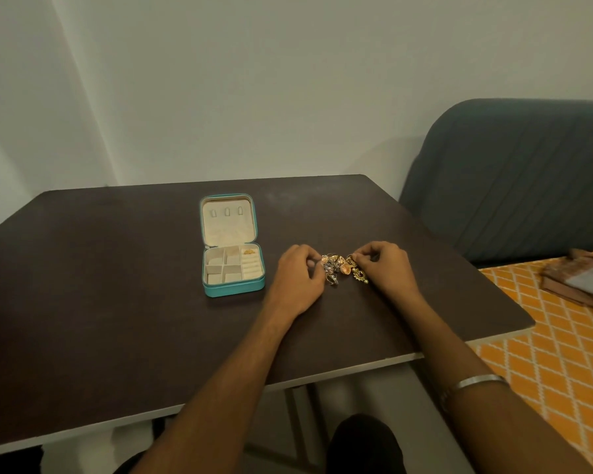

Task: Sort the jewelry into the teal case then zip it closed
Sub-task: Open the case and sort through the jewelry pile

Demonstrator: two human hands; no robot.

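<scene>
The teal case (233,290) lies open on the dark table (117,285), lid flat behind it, cream compartments showing. One gold piece (249,251) sits in its top right compartment. To the right of the case is a small heap of gold and silver jewelry (341,268). My left hand (297,278) rests at the heap's left side, fingers curled and pinching a piece there. My right hand (387,268) is at the heap's right side, fingertips pinching a gold piece. Which pieces they hold is too small to tell.
A grey-blue cushioned seat back (510,179) stands to the right of the table. An orange patterned cloth (545,343) lies below it with a folded brown fabric (582,282) on top. A white wall is behind the table.
</scene>
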